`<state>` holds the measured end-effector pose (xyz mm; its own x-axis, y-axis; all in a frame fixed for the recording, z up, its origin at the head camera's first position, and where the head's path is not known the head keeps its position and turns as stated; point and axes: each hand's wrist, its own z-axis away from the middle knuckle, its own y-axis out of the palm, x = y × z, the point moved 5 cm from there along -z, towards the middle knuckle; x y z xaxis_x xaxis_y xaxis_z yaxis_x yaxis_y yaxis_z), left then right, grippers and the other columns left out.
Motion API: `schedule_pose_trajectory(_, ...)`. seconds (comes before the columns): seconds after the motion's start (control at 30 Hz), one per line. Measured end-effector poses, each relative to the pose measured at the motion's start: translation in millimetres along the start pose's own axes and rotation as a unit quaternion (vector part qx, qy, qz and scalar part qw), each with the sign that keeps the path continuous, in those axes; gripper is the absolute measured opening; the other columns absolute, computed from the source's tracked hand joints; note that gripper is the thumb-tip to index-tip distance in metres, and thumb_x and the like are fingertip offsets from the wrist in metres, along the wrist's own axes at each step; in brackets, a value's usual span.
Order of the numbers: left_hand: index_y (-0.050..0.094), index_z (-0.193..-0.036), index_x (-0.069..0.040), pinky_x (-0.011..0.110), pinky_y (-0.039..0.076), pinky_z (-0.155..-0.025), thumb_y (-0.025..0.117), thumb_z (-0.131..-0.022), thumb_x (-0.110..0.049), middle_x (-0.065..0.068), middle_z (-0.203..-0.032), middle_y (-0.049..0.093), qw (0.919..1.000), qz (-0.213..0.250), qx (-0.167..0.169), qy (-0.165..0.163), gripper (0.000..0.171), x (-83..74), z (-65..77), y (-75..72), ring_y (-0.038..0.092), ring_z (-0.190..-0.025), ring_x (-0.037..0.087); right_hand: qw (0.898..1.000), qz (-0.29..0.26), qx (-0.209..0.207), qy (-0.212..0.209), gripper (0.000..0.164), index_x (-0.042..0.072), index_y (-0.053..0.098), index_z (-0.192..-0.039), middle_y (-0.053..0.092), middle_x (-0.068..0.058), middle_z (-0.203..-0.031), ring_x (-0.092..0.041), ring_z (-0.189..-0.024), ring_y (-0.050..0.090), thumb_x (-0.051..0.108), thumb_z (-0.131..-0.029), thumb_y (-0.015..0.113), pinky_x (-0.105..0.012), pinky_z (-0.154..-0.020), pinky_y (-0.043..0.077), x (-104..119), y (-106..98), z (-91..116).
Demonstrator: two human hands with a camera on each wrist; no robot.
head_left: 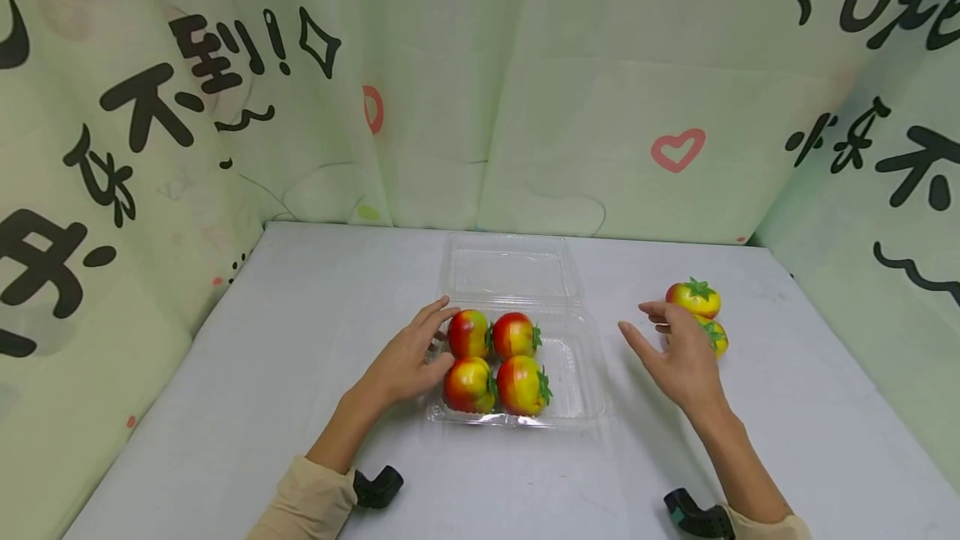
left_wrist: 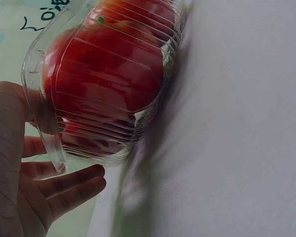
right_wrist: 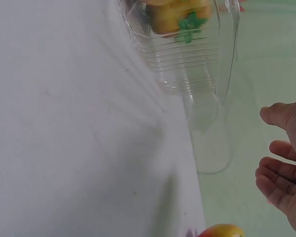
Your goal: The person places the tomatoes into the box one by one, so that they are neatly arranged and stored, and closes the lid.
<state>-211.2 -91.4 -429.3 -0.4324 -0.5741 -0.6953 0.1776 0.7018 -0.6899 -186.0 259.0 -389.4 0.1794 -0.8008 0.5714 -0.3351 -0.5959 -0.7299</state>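
A clear plastic clamshell box lies on the table with its lid folded back. Several red-and-yellow fruits with green leafy tops fill its left side in two rows. My left hand is at the box's left edge, thumb and fingers spread by the rim; in the left wrist view the fingers extend past the plastic wall. My right hand hovers right of the box, fingers loosely bent, holding nothing. Just beyond it are two more such fruits, one behind and one partly hidden.
The white table backs onto a pale green curtain with printed black characters and hearts, which also hangs at both sides. The right part of the box's base holds no fruit. A black wrist device sits on each wrist.
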Motion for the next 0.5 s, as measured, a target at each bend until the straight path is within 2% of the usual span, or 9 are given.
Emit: schedule_pose_trajectory(0.5, 0.049, -0.150, -0.009, 0.049, 0.056, -0.097, 0.059, -0.087, -0.019, 0.015, -0.163, 0.037, 0.9999, 0.003, 0.002, -0.010, 0.065, 0.2, -0.1, 0.4, 0.067, -0.113, 0.029, 0.999, 0.010, -0.028, 0.015, 0.043, -0.009, 0.063, -0.123, 0.066, -0.028, -0.118, -0.045, -0.106, 0.062, 0.016, -0.090, 0.077, -0.060, -0.092, 0.049, -11.9, -12.7, -5.9)
